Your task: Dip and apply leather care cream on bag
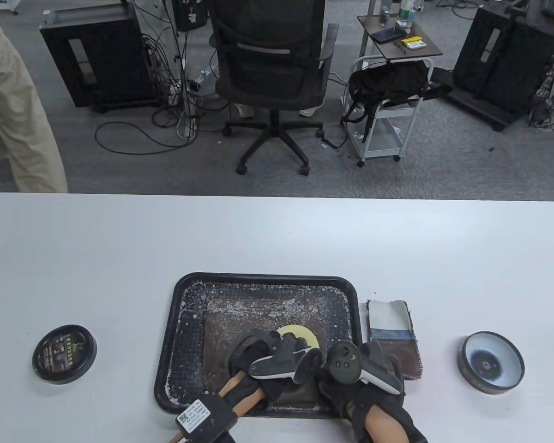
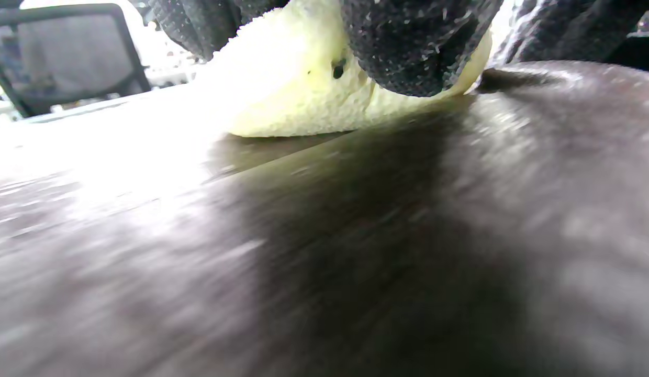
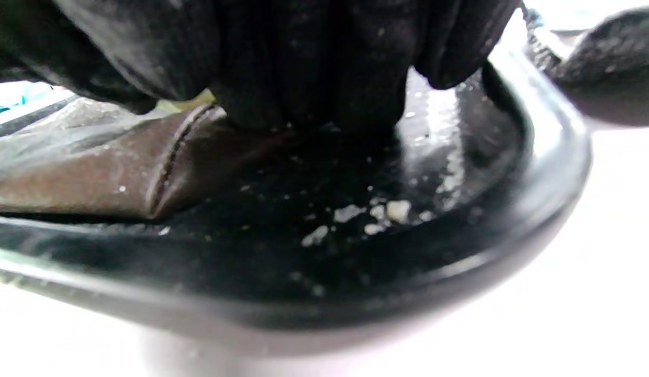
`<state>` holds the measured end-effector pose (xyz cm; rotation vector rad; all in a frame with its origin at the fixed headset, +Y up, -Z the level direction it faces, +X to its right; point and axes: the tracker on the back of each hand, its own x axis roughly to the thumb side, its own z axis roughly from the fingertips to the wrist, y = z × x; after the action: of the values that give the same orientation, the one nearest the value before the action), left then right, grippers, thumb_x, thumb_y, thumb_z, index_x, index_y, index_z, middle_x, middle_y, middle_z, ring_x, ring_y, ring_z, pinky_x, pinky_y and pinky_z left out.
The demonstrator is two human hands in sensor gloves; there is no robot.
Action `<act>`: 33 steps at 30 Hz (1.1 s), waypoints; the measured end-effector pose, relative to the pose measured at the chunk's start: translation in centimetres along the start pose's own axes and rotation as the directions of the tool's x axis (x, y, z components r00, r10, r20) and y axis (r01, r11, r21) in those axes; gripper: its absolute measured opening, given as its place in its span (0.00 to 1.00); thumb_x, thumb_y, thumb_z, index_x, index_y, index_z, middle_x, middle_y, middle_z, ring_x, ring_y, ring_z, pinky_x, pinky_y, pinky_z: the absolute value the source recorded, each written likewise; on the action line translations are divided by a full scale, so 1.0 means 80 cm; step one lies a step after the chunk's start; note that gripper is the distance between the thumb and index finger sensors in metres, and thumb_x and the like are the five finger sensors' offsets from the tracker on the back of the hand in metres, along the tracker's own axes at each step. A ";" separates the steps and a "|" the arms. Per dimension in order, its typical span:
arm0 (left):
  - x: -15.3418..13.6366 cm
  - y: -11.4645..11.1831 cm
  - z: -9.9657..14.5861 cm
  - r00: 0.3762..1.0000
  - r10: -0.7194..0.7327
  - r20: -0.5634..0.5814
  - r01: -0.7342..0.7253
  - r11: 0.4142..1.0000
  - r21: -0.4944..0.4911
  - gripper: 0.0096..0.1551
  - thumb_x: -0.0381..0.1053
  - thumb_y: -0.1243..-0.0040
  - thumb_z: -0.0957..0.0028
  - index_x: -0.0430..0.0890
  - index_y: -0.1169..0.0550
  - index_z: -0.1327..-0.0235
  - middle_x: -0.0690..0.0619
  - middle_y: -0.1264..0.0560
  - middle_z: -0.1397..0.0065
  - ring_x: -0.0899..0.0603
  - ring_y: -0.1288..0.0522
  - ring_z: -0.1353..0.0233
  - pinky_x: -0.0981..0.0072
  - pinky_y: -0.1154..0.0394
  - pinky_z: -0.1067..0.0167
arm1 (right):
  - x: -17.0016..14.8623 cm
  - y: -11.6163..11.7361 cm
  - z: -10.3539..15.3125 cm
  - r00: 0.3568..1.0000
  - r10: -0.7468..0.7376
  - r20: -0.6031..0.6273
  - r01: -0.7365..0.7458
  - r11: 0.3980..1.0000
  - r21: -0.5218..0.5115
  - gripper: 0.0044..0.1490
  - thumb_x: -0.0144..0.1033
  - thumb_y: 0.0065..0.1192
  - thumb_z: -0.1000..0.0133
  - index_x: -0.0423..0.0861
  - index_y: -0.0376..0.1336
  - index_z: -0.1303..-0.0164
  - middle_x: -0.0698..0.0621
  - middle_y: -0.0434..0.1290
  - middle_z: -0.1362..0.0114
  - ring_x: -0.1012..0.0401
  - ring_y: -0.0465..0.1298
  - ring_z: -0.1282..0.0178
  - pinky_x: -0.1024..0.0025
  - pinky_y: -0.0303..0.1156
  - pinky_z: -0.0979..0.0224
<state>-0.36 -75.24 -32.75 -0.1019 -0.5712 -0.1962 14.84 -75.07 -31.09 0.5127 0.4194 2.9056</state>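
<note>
Item: yellow sponge, pinched under the curled fingers of the left hand and pressed flat on the brown leather bag. The bag is laid inside the black tray, near centre of the table. The right hand is set with curled fingertips pressing the bag's near right edge; whether anything is gripped cannot be told. The open cream tin is placed well apart to the right; its lid lies far left. For any re-dip, the sponge hand is judged the farther one.
</note>
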 end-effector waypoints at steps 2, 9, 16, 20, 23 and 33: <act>-0.004 0.000 0.004 1.000 -0.011 -0.016 0.011 1.000 -0.015 0.29 0.52 0.34 0.60 0.68 0.27 0.43 0.66 0.28 0.31 0.54 0.27 0.29 0.59 0.27 0.32 | 0.002 0.000 0.000 1.000 0.011 -0.002 -0.011 1.000 0.002 0.31 0.44 0.64 0.52 0.46 0.74 0.40 0.46 0.74 0.32 0.50 0.76 0.33 0.48 0.70 0.30; -0.053 -0.016 0.051 0.999 -0.031 -0.038 0.029 0.999 -0.033 0.28 0.51 0.34 0.60 0.69 0.27 0.44 0.67 0.28 0.31 0.54 0.27 0.28 0.59 0.28 0.31 | 0.006 0.001 0.000 1.000 0.028 -0.004 -0.028 1.000 0.004 0.32 0.44 0.64 0.52 0.46 0.74 0.39 0.46 0.74 0.32 0.50 0.76 0.33 0.47 0.70 0.31; -0.089 -0.021 0.078 0.994 -0.012 -0.107 0.002 0.996 -0.091 0.28 0.51 0.34 0.60 0.69 0.27 0.44 0.67 0.29 0.30 0.54 0.28 0.28 0.57 0.28 0.31 | 0.009 0.001 -0.001 1.000 0.022 -0.002 -0.022 1.000 0.013 0.32 0.45 0.64 0.52 0.47 0.74 0.39 0.47 0.74 0.32 0.50 0.76 0.33 0.48 0.69 0.30; -0.105 -0.023 0.092 0.990 -0.024 -0.141 0.008 0.993 -0.116 0.28 0.51 0.34 0.59 0.69 0.27 0.44 0.67 0.29 0.31 0.54 0.27 0.28 0.57 0.28 0.31 | 0.009 0.001 -0.001 1.000 0.017 -0.003 -0.017 1.000 0.016 0.32 0.45 0.64 0.52 0.47 0.74 0.39 0.47 0.74 0.32 0.50 0.76 0.33 0.48 0.69 0.30; -0.111 -0.019 0.099 0.986 -0.037 -0.160 0.014 0.990 -0.142 0.28 0.51 0.34 0.59 0.68 0.26 0.44 0.66 0.28 0.31 0.53 0.27 0.28 0.56 0.28 0.31 | 0.009 0.001 -0.002 1.000 0.014 -0.003 -0.014 1.000 0.017 0.32 0.45 0.64 0.52 0.47 0.74 0.39 0.47 0.74 0.32 0.50 0.76 0.33 0.48 0.69 0.30; -0.128 -0.014 0.111 0.969 -0.114 -0.218 0.053 0.961 -0.271 0.28 0.51 0.34 0.60 0.66 0.26 0.43 0.63 0.27 0.31 0.51 0.25 0.30 0.58 0.26 0.32 | 0.009 0.000 -0.003 1.000 0.006 0.000 -0.006 1.000 0.029 0.32 0.44 0.64 0.52 0.46 0.73 0.38 0.46 0.73 0.32 0.50 0.75 0.33 0.48 0.69 0.30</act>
<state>-13.67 -73.40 -30.86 -0.3093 -0.3139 -0.3621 14.09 -75.01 -31.04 0.5187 0.4608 2.9099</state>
